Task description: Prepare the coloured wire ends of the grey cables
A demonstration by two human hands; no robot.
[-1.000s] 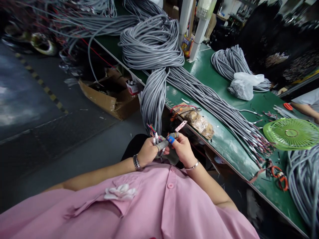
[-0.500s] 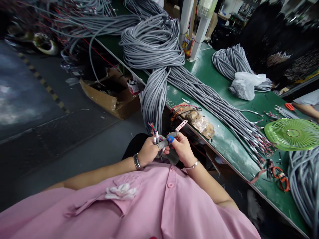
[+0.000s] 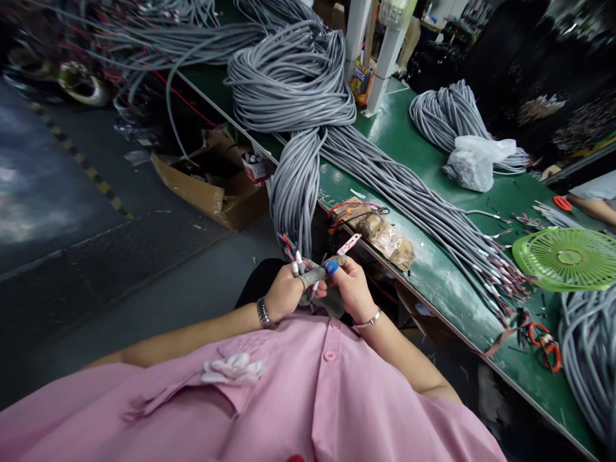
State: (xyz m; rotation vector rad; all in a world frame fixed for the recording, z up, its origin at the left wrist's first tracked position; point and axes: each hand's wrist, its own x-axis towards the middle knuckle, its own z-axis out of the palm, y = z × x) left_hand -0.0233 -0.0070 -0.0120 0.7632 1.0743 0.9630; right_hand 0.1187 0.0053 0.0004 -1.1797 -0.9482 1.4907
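Observation:
My left hand (image 3: 283, 292) is closed around grey cable ends with white sleeves (image 3: 298, 262), held in front of my pink shirt. Coloured wires (image 3: 287, 245) fan out above its fingers. Grey wrapping covers the left thumb. Close beside it, my right hand (image 3: 355, 290) pinches thumb against forefinger, with blue tape (image 3: 331, 267) round the thumb and grey wrapping on the forefinger. What sits between those right fingertips is too small to make out. Behind both hands a bundle of grey cables (image 3: 296, 186) hangs over the table edge.
Grey cable coils (image 3: 291, 77) lie on the green table (image 3: 436, 250), with stripped cable ends (image 3: 503, 282) to the right. A taped cardboard piece (image 3: 385, 237), green fan (image 3: 570, 258), orange-handled scissors (image 3: 546, 346) and plastic bag (image 3: 479, 163) are there too. Another person's arm (image 3: 594, 208) shows far right. A cardboard box (image 3: 192, 192) stands below.
The coloured wires and white-sleeved ends in my left hand have tipped slightly to the left. My right hand keeps its pinch in nearly the same place. The view has shifted a little.

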